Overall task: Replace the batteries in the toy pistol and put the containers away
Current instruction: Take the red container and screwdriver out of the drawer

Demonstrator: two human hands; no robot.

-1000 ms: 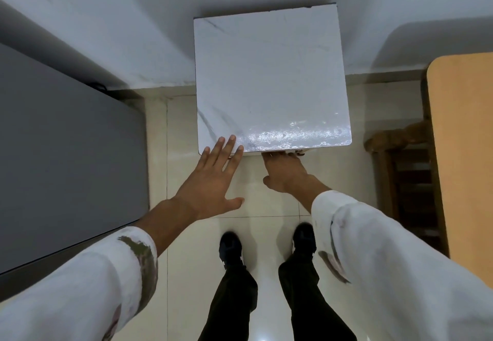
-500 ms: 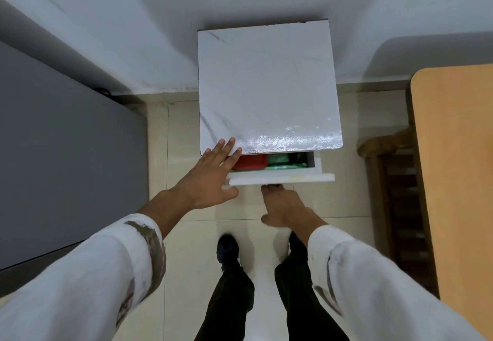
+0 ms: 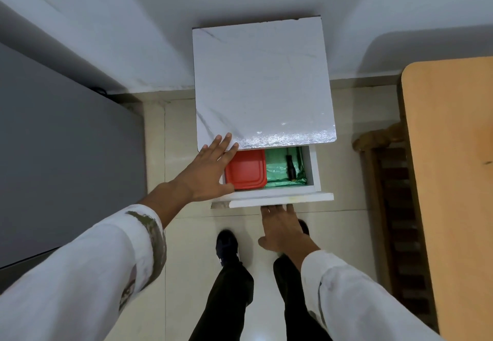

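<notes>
A white cabinet (image 3: 261, 87) stands against the wall with its top drawer (image 3: 306, 198) pulled out toward me. Inside on the left lies a red container (image 3: 249, 171) with its lid on. To its right is a green plastic sheet or bag (image 3: 277, 174) with a small black object (image 3: 290, 167) on it. My left hand (image 3: 208, 174) is spread flat, fingers on the cabinet's front left corner, palm over the drawer's left side beside the red container. My right hand (image 3: 282, 231) is below the drawer front, its fingertips hidden under the panel. No toy pistol is visible.
A large grey surface (image 3: 66, 167) fills the left side. On the right is a light wooden tabletop (image 3: 453, 180), with a dark wooden chair (image 3: 394, 207) between it and the cabinet. My feet stand on pale floor tiles (image 3: 186, 234) just in front of the drawer.
The drawer went from shut to pulled well out, and my right hand moved back toward me with its front. The red container and green sheet came into sight. My left hand stayed at the corner.
</notes>
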